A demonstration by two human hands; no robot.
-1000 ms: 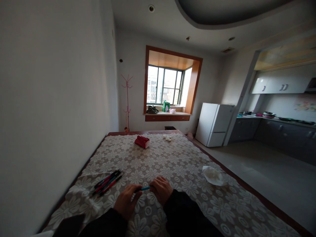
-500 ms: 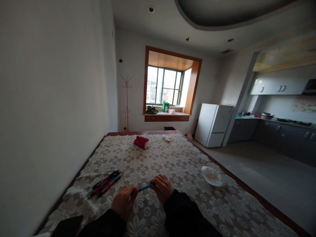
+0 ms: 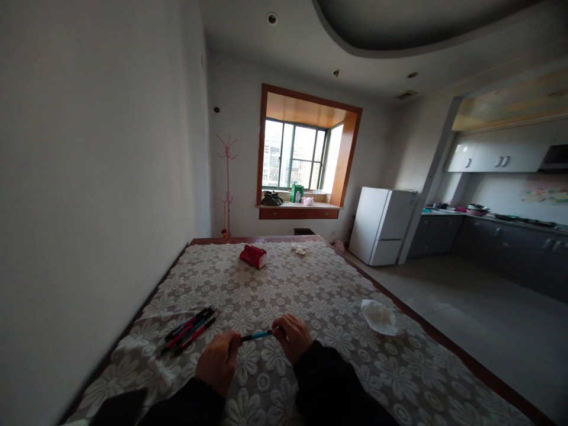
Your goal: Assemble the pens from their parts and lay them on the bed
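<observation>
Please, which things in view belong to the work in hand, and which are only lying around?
In the work: blue pen, held by left fingers and right fingers; probably the bunch of pens.
Lying around: red packet, crumpled white paper, small white scraps.

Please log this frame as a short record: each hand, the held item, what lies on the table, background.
Left hand: closed on one end of a pen
Right hand: closed on the other end
Held item: pen, blue and black
On floral tablecloth: several pens left; red packet farther off; crumpled white paper right
Background: window, white fridge
</observation>
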